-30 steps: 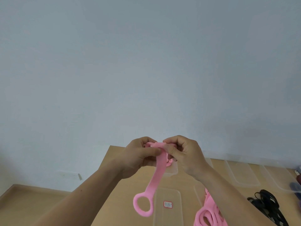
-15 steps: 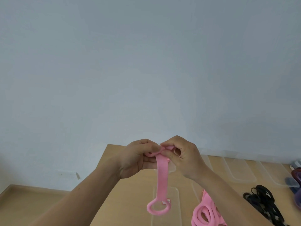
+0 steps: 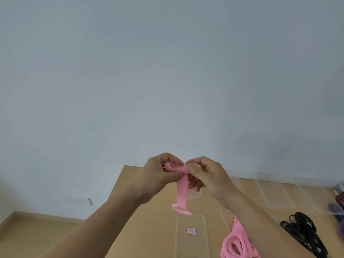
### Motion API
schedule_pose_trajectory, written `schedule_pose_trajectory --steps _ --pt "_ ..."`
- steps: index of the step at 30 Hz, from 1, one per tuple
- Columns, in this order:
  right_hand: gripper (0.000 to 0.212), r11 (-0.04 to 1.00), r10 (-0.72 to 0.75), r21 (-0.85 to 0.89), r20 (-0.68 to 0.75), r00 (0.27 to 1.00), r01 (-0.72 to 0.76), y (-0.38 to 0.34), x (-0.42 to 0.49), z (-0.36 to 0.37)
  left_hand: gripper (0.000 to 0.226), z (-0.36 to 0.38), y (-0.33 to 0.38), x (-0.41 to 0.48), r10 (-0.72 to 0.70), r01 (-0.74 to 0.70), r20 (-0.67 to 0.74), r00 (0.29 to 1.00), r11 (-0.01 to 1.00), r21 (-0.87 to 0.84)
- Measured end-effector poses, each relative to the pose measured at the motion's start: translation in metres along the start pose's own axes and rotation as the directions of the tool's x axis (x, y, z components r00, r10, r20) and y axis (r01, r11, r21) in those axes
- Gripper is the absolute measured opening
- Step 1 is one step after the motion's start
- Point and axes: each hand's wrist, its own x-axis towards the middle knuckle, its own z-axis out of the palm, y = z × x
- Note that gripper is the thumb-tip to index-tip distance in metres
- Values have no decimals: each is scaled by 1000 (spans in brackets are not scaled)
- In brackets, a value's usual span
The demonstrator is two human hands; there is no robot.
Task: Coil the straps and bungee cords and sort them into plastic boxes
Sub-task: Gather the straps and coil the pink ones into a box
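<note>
Left hand (image 3: pixel 160 176) gripped rolled end of pink strap (image 3: pixel 182 192), right hand (image 3: pixel 207 175) pinched the next turn. Both hands held it up so the tail hung free over clear box (image 3: pixel 198 247) on tabletop (image 3: pixel 149 220), prob. to wind w/o snagging. Pink pile (image 3: pixel 236 244) beside it.

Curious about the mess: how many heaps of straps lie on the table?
2: a pink heap by the right forearm, a black heap further right. Others may be hidden.

Bare forearms (image 3: pixel 111 220), bare left grip (image 3: pixel 160 174) and right grip (image 3: pixel 209 176).
</note>
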Motion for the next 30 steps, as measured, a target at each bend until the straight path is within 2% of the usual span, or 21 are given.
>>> schedule_pose_trajectory --steps 2,4,6,10,13,18,22,25,28,30 --pt "42 999 -11 -34 -22 1000 10 1 1 0 25 0 -2 -1 5 -4 -15 1000 999 31" --pt "47 999 -35 -43 -53 998 32 1 1 0 34 -1 -4 -1 -45 45 -17 999 999 1" --pt "41 997 -62 -44 -64 996 59 3 1 1 31 -3 -3 -1 -104 105 25 994 993 -46" --pt "29 989 -118 -96 -69 991 111 6 -1 3 27 -7 -2 -2 -158 154 82 984 987 56" --pt "11 972 -189 -151 -61 980 178 9 -4 5 28 -9 -1 -1 -196 194 121 973 981 28" --pt "23 926 -283 -277 -51 958 258 10 -8 7 20 -7 3 -3 -168 199 262 950 976 -93" --pt "25 939 -261 -247 -54 964 240 12 -11 6 26 -3 0 -5 -149 170 154 977 976 -133" --pt "21 983 -148 -115 -37 988 142 11 -12 2 23 -1 0 -5 -95 110 97 991 981 -158" --pt "29 996 -72 -52 -4 997 72 9 -14 0 19 2 -1 -4 -15 16 24 1000 999 -51" --pt "28 998 -57 -32 -22 998 57 8 -14 1 19 4 -4 -4 26 -26 25 999 1000 13"
